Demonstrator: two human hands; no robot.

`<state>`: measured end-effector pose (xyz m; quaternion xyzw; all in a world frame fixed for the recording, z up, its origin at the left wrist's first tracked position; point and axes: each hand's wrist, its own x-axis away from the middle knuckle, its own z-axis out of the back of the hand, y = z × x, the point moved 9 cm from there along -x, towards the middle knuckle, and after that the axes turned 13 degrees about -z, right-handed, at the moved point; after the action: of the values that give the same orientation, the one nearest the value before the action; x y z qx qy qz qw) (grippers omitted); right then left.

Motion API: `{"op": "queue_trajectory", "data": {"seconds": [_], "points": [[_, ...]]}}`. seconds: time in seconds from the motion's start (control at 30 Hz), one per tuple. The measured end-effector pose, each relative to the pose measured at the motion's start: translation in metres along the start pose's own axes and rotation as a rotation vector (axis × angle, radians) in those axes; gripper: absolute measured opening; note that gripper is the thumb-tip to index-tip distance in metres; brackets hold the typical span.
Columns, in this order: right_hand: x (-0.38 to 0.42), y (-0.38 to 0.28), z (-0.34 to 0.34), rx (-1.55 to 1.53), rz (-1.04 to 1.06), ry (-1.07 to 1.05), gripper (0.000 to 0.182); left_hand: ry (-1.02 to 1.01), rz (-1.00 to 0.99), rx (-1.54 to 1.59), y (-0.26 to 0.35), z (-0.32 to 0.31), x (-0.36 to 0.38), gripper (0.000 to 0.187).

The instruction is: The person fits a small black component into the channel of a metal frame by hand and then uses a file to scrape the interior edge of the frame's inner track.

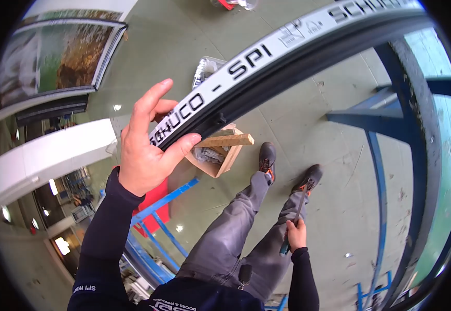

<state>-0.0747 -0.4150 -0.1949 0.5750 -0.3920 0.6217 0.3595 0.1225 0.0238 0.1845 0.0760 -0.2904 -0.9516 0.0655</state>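
Observation:
A long black frame profile [287, 67] with white printed film reading "SCHUCO - SPI" crosses the upper part of the view, looking curved through the lens. My left hand [141, 142] grips its near end, thumb on the black underside and other fingers at the film side; the index finger sticks out. Lower down, beside my leg, my right hand [297, 234] is closed around a screwdriver [285, 247] with a dark green handle. Its long thin shaft points toward my shoe. The right hand is apart from the profile.
A cardboard box [205, 167] with a wooden strip [236, 140] stands on the floor ahead of my feet. Blue metal supports [378, 116] rise on the right. A blue rail [168, 199] and a red object [158, 207] lie left. A white basket [200, 72] sits beyond the profile.

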Motion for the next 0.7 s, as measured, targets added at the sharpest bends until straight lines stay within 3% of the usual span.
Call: {"op": "queue_trajectory", "data": {"seconds": [0.13,0.17,0.27,0.47,0.6,0.7], "points": [[-0.014,-0.038,-0.006,-0.1,0.084,-0.098,0.014,-0.072,0.169,0.147,-0.004,0.005,0.008,0.062],[-0.02,-0.043,-0.008,-0.088,0.075,-0.075,0.014,-0.145,0.248,0.115,-0.007,0.005,0.005,0.047],[-0.051,-0.066,-0.019,-0.034,0.131,-0.083,0.016,-0.208,0.307,0.192,-0.015,-0.003,0.0,0.038],[-0.141,-0.125,-0.045,0.227,0.308,-0.096,0.016,-0.058,0.055,-0.003,-0.008,0.003,0.008,0.036],[-0.125,-0.164,-0.088,-0.021,0.262,-0.365,0.012,0.162,-0.097,-0.127,-0.004,0.007,0.014,0.051],[-0.136,-0.164,-0.088,-0.03,0.29,-0.45,0.011,0.321,-0.113,-0.133,-0.004,0.019,0.026,0.043]]}}
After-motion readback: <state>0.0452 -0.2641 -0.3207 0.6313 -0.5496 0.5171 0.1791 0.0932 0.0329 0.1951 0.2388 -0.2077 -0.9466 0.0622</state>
